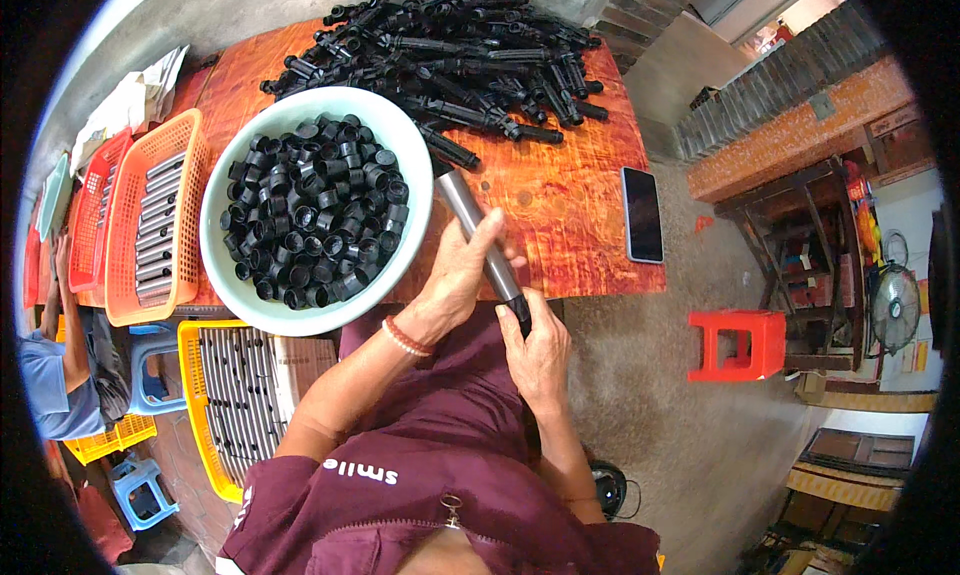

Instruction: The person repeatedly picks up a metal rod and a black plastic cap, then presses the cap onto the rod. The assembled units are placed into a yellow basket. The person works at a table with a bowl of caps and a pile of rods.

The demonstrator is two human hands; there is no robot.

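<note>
A grey metal tube (480,234) with black plastic ends slants between my two hands over the table's front edge. My left hand (461,264) grips its middle, thumb on top. Around the black part at the lower end, my right hand (536,342) has its fingers closed. Just left of the tube sits a pale green basin (416,230) full of small black plastic caps (315,207). Behind it lies a heap of black plastic tubular parts (465,50); one of them comes close to the tube's upper end.
A smartphone (642,215) lies near the table's right edge. Orange (191,200) and red (90,237) baskets of tubes stand left. Below is a yellow crate (196,417) of tubes. A co-worker (56,380) sits far left. A red stool (737,345) stands on the right floor.
</note>
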